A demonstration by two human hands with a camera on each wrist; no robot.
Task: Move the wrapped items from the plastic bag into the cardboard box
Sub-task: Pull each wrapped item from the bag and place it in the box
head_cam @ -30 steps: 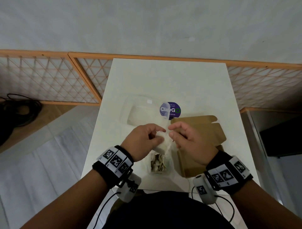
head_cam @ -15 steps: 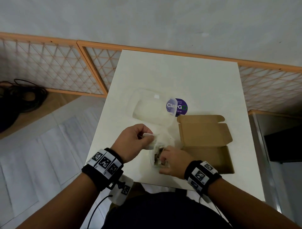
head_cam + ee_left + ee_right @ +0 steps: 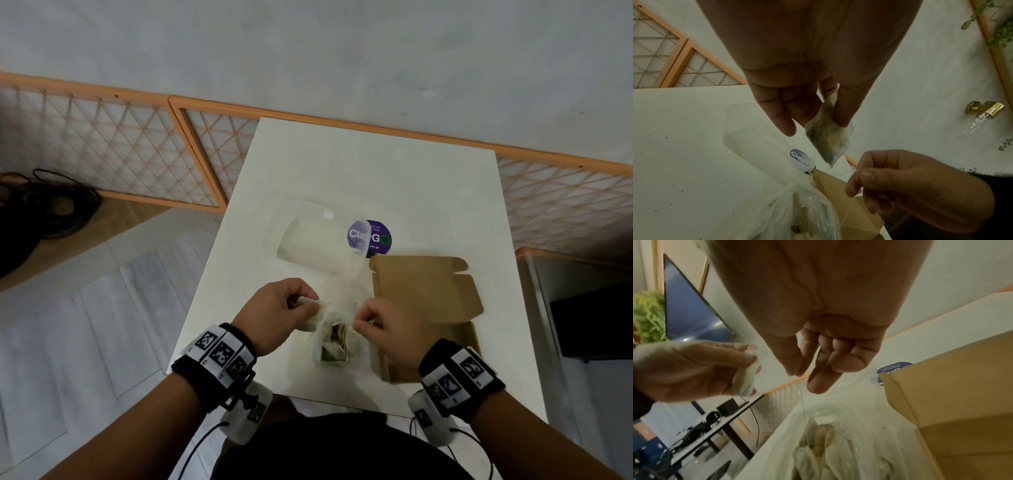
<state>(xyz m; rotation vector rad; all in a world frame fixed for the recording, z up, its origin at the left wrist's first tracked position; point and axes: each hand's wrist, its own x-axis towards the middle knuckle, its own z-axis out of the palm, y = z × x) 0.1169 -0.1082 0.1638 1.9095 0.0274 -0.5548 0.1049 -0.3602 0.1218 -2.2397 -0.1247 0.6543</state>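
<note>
Left hand: pinches one wrapped item, raised above the plastic bag
Right hand: pinches the bag's rim
Cardboard box: open, touching bag's right side

Dim, soft indoor light; faint shadows. Wrist views darker, grainy, motion-blurred. Wide-angle bending at edges.
</note>
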